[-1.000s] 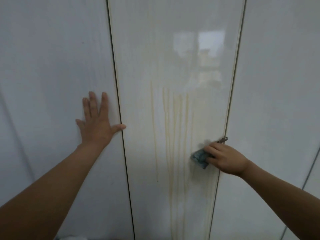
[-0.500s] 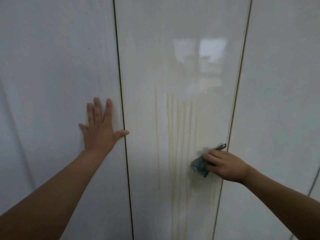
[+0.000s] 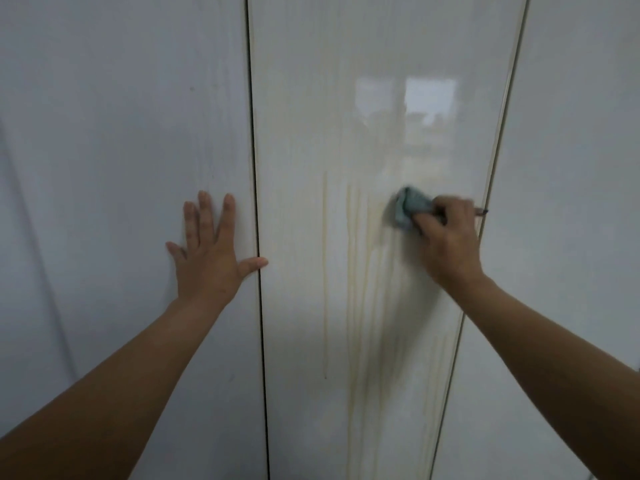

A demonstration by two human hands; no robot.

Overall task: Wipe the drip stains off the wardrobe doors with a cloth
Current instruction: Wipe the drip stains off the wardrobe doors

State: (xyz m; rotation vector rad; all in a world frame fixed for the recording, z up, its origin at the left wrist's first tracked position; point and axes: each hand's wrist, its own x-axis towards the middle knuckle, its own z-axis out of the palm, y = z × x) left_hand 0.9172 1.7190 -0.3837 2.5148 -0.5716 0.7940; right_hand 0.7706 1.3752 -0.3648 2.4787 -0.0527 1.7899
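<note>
Two hands [image 3: 207, 261] [image 3: 448, 237], one cloth [image 3: 408, 206]

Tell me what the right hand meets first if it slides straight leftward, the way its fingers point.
With the cloth leading along the middle door, the right hand likely first meets the yellowish drip streaks, before the thumb of the left hand.

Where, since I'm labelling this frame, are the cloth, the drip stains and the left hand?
cloth [image 3: 407, 206]: head view, on its bunched blue-grey fold.
drip stains [image 3: 349, 271]: head view, on one long yellowish streak.
left hand [image 3: 207, 263]: head view, on the back of the hand.
</note>
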